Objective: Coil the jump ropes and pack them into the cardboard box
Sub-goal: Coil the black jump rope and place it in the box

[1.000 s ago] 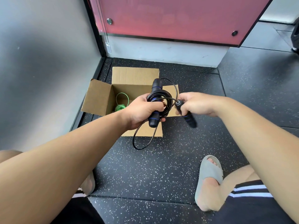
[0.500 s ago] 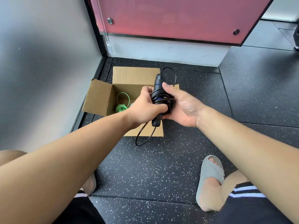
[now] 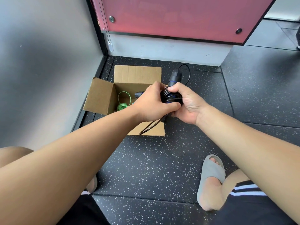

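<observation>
Black jump rope [image 3: 170, 96] is clamped as a wound bundle by left grip [image 3: 152, 104] and right grip [image 3: 188, 104], both curled round it, at the cardboard box's [image 3: 100, 96] 3 o'clock. Loose loop at 7 o'clock should be tucked in before lowering beside green rope [image 3: 122, 106].

Black fabric shorts [image 3: 253, 208] carry white side stripes [image 3: 245, 190] (seen on the right leg). A grey moulded open-toed slide sandal [image 3: 212, 172] covers the right foot. The forearms, left hand [image 3: 152, 103] and right hand [image 3: 190, 106] are bare.
</observation>
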